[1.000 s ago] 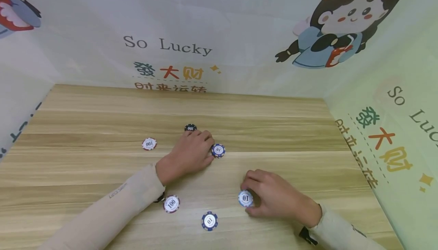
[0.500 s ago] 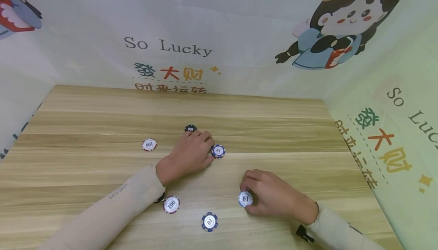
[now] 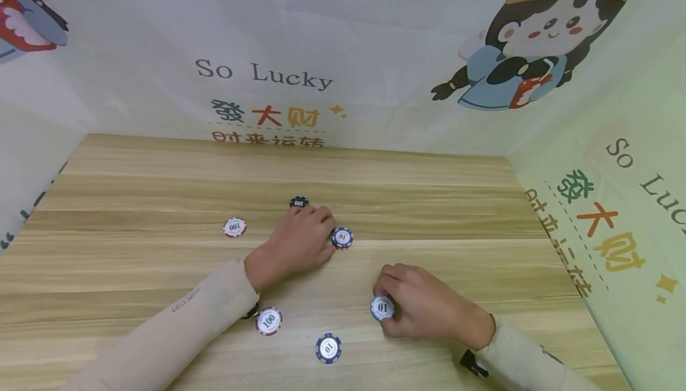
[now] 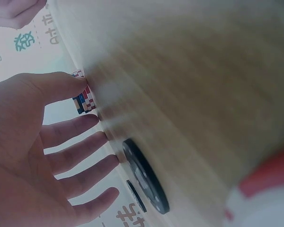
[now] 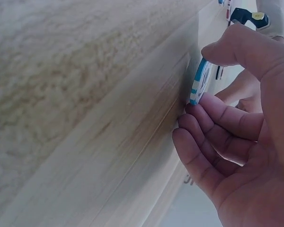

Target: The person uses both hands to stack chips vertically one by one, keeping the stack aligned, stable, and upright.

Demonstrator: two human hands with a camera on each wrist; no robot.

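Note:
In the head view my left hand [image 3: 300, 239] rests beside a short stack of poker chips topped by a blue 10 chip [image 3: 342, 237]. The left wrist view shows thumb and index finger on either side of this stack [image 4: 84, 97], whose lower chips have red and white edges. My right hand [image 3: 423, 305] pinches a light blue 10 chip [image 3: 382, 307] between thumb and fingers. From the right wrist that chip [image 5: 200, 82] looks tilted on edge, close to the wood; whether it touches is unclear. A black 100 chip [image 3: 299, 202] lies just beyond the left fingers.
On the wooden table [image 3: 429, 200] lie a red-edged 100 chip [image 3: 234, 227] at left, another 100 chip [image 3: 269, 321] near my left sleeve and a dark blue 10 chip [image 3: 329, 348] at the front. Printed cloth walls [image 3: 375, 34] stand behind and at the sides.
My right hand has shifted slightly left and away from me with the light blue chip. The left hand and the stack stay in place.

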